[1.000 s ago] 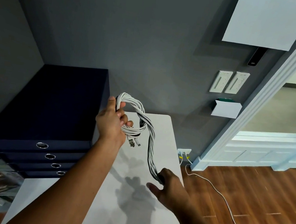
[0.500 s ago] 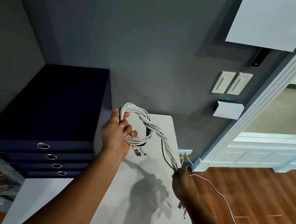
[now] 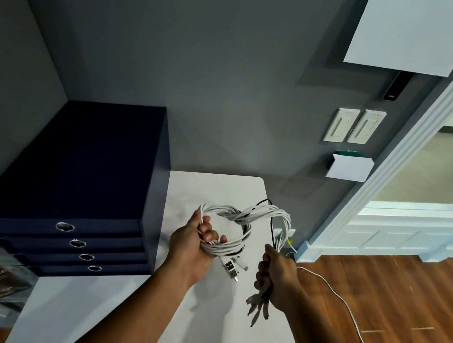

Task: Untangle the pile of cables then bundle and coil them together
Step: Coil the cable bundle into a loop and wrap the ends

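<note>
Slack now where the twisted tail was pulled taut half a second ago. Right hand (image 3: 277, 278) has come back from the table's right edge toward the left, and the cable bundle (image 3: 244, 218) bows in a second arc between the two.

Left hand (image 3: 192, 251): fingers curled round the finished loop, USB plugs (image 3: 229, 268) dangling under it. Right fist is closed round the tail, connector ends (image 3: 258, 305) hanging below. The bundle is held in the air over the white table (image 3: 210, 189).

Reads as another turn about to go on the coil; untangling looks done.

Room: dark drawer unit (image 3: 86, 179) stands left, apart from the left hand. Table's right edge runs under the right wrist, with open floor beyond and a stray white cord (image 3: 343, 299) trailing there.
</note>
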The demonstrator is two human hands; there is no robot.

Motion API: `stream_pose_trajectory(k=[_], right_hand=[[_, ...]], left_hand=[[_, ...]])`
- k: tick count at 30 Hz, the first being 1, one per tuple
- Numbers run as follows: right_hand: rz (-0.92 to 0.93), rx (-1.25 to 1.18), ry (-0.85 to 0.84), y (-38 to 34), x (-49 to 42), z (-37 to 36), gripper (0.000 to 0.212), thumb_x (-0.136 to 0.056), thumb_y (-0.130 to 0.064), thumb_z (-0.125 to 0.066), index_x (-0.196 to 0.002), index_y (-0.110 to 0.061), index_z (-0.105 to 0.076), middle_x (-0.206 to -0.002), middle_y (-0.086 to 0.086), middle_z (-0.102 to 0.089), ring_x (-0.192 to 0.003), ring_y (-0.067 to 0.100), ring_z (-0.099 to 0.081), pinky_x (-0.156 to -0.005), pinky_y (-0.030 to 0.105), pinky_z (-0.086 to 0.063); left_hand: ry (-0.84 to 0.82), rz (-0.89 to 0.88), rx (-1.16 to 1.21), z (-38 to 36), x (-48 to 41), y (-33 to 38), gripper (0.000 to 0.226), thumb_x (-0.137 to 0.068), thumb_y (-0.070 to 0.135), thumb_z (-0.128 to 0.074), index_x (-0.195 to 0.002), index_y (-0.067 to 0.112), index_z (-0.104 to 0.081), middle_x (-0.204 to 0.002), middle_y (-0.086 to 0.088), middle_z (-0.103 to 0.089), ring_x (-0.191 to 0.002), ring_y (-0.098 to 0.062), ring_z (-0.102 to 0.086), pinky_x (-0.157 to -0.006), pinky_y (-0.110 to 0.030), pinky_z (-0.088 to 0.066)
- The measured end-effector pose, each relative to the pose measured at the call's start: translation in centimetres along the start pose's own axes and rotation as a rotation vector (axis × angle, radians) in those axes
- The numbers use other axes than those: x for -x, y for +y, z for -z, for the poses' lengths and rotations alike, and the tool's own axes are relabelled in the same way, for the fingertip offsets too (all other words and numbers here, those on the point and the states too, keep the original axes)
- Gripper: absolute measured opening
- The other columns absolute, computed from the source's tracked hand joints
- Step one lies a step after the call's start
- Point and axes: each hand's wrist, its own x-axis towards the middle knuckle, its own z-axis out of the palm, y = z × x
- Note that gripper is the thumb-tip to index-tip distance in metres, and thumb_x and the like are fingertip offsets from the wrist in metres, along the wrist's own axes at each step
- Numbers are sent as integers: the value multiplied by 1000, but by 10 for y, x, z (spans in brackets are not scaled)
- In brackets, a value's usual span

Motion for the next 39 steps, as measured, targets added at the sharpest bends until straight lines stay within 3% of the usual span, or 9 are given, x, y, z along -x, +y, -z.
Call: stream_pose_trajectory(k=[2,5,10,13,17,21,27,34,39], right_hand=[[5,82,12,2,-1,-2,38,-98,-28,-50,-64,-17,-39,-51,3,-36,-44,18,-33,-54,30,-27],[1,330,66,2,5,-3,33,-97,-34,-53,-70,-16,-50,-66,4,-58,-68,20,-51,-68,33,-30],[17,450,15,-1,2,-4,25,-95,-28,-53,-73,-17,-50,-68,2,-41,-61,16,-33,-59,29,-23],[89,256,-71,-4,2,-9,12,-91,-15,-50,-84,-10,-58,-70,10,-48,-56,18,-44,-53,27,-36],[242,-60,-199,-9,6,-16,25,-92,-18,-56,-106,2,-66,-91,24,-62,-82,36,-57,-67,37,-51],[288,-280,-208,-8,14,-22,12,-96,-6,-53,-99,0,-63,-92,14,-67,-81,23,-63,-67,27,-55],[301,-376,-248,1,36,-29,18,-87,8,-56,-82,-4,-68,-81,10,-71,-74,17,-67,-67,24,-57],[156,-531,-201,12,40,-34,18,-96,-6,-53,-108,-8,-66,-92,9,-70,-70,18,-66,-61,26,-57],[74,-523,-222,14,49,-39,15,-96,-11,-54,-92,-8,-67,-75,7,-68,-60,19,-65,-56,26,-56]], left_hand=[[-28,43,-8,2,5,-5,31,-106,29,-44,-80,13,-51,-52,6,-37,-39,-9,-37,-69,-36,-49],[-58,26,-15,1,8,-6,28,-106,25,-44,-82,13,-51,-55,5,-39,-41,-9,-38,-70,-37,-51],[-70,-51,-66,-5,14,-5,22,-105,20,-46,-87,11,-53,-59,3,-39,-43,-11,-37,-68,-37,-50],[-75,-64,-110,-6,19,-13,18,-105,17,-47,-91,9,-54,-59,2,-40,-45,-11,-36,-65,-35,-48],[-91,-116,-151,-5,20,-27,15,-104,16,-48,-94,6,-54,-59,0,-39,-45,-13,-35,-58,-33,-46],[-53,-239,-249,-1,14,-35,16,-104,16,-50,-94,5,-57,-60,0,-39,-47,-12,-35,-58,-32,-40],[19,-302,-336,13,2,-40,18,-104,21,-51,-97,8,-60,-61,2,-41,-50,-13,-38,-62,-36,-39],[100,-459,-601,12,3,-41,21,-105,22,-50,-90,7,-53,-61,2,-45,-46,-12,-43,-51,-25,-43],[192,-553,-777,16,0,-42,27,-98,38,-59,-96,11,-55,-69,-7,-62,-56,-19,-58,-60,-35,-51]])
